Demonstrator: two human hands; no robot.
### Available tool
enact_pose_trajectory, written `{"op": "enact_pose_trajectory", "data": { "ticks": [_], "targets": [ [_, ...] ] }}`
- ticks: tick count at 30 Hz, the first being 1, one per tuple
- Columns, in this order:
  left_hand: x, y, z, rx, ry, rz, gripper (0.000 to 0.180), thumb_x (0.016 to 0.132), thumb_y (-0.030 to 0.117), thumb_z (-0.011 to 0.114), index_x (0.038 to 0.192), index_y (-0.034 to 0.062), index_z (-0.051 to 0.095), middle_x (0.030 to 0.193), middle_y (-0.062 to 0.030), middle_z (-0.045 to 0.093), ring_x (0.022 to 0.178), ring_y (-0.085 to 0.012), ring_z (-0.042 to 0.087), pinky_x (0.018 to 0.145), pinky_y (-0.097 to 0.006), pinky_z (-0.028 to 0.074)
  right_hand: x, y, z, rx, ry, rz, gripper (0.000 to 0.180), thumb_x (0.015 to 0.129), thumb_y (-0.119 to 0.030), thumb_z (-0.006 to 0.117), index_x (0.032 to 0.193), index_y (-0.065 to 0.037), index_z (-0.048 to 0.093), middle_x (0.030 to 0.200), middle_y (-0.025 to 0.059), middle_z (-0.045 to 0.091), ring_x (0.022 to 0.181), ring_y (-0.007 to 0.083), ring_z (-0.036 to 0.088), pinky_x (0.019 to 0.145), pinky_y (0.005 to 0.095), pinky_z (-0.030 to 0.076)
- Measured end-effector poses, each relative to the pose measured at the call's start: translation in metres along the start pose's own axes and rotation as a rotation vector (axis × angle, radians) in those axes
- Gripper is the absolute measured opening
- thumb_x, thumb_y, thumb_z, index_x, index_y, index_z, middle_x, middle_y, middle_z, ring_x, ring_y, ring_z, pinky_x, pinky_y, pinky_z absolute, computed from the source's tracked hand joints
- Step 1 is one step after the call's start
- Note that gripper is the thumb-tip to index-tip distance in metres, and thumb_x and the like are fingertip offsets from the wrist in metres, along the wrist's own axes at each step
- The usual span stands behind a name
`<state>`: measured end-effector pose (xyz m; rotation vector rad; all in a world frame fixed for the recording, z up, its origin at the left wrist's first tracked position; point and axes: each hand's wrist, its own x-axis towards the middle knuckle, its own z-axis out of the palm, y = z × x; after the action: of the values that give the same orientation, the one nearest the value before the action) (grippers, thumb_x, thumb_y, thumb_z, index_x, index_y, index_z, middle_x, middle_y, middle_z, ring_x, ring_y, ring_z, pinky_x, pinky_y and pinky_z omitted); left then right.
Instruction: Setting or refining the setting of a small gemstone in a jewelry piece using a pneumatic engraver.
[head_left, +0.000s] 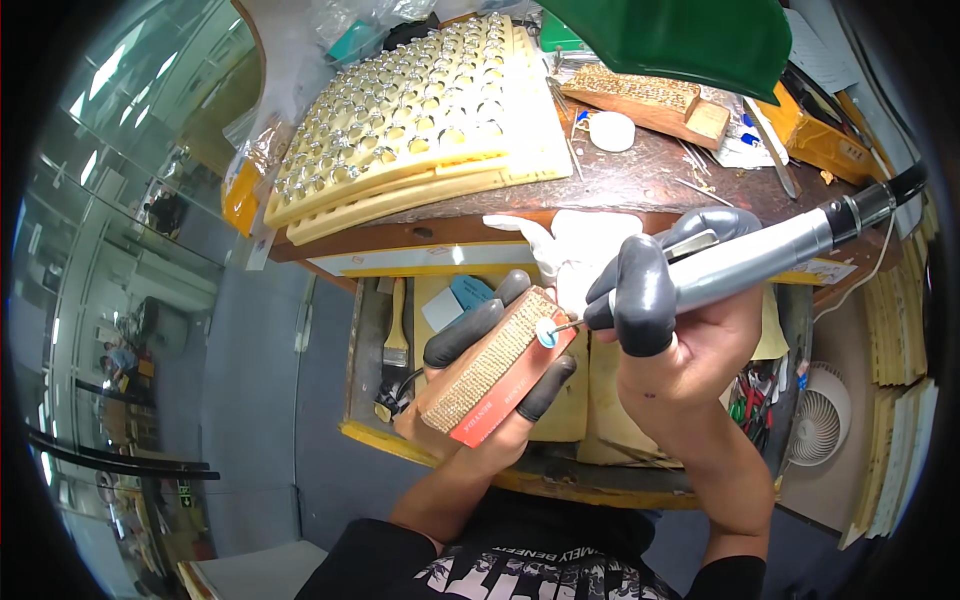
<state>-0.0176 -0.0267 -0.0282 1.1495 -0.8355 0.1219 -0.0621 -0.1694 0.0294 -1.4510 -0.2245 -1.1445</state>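
My left hand point(500, 400), with black finger covers, grips a block point(485, 365) topped with tight rows of small gold-coloured pieces. Along the block's side nearest me runs a red printed strip or bar point(515, 385); whether it is a separate piece I cannot tell. My right hand point(680, 310), its fingers also in black covers, is wrapped round a silver rotary handpiece point(755, 262). At the handpiece's thin tip sits a small blue-and-white disc point(547, 333), which overlaps the red surface near the block's far end. Behind both hands lies a white glove-like thing point(590, 250) at the bench edge.
Stacked cream trays point(400, 165) full of rings stand at the back left. A wooden block point(650, 105), a white round lump point(611, 131) and thin tools lie on the bench point(470, 200). A green lamp shade point(680, 40) hangs above. Below is an open drawer point(560, 455) holding a brush point(397, 325).
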Motion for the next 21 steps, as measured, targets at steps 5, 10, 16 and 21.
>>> {"op": "enact_pose_trajectory", "data": {
  "ticks": [5,10,16,21],
  "targets": [
    [0.002,0.0,-0.006,0.085,-0.043,0.041,0.066,0.079,-0.008,0.075,0.135,0.002,0.042,0.143,-0.0216,0.047,0.13,-0.0308,0.051,0.106,-0.042,0.047,-0.002,-0.003,0.003,-0.086,0.045,0.034,0.031,0.095,-0.017,0.063,0.11,0.002,0.042,0.08,0.0088,0.063,0.061,0.0089,0.06,0.052,0.0211,0.049],
    [0.002,0.003,-0.006,0.091,-0.065,0.033,0.067,0.079,-0.011,0.074,0.136,0.0035,0.043,0.144,-0.0214,0.045,0.131,-0.0319,0.05,0.106,-0.041,0.049,-0.002,-0.002,-0.005,-0.161,-0.003,0.085,0.03,0.096,-0.016,0.063,0.108,0.002,0.042,0.079,0.0089,0.063,0.061,0.0095,0.061,0.053,0.0221,0.05],
    [0.005,0.009,-0.008,0.229,-0.134,0.04,0.071,0.079,-0.013,0.073,0.139,0.0043,0.039,0.145,-0.0221,0.044,0.133,-0.0326,0.048,0.106,-0.042,0.049,0.0,0.002,-0.007,-0.253,-0.064,-0.027,0.026,0.097,-0.014,0.06,0.107,0.002,0.042,0.079,0.0097,0.063,0.061,0.0099,0.061,0.053,0.0227,0.05],
    [0.001,0.004,-0.011,0.101,-0.124,0.005,0.071,0.08,-0.012,0.072,0.14,0.0038,0.038,0.145,-0.0224,0.044,0.133,-0.0329,0.048,0.107,-0.042,0.048,-0.002,0.003,-0.003,-0.195,-0.013,-0.01,0.024,0.096,-0.011,0.06,0.107,0.002,0.042,0.079,0.0097,0.062,0.061,0.0104,0.062,0.052,0.0225,0.051]
  ]
}}
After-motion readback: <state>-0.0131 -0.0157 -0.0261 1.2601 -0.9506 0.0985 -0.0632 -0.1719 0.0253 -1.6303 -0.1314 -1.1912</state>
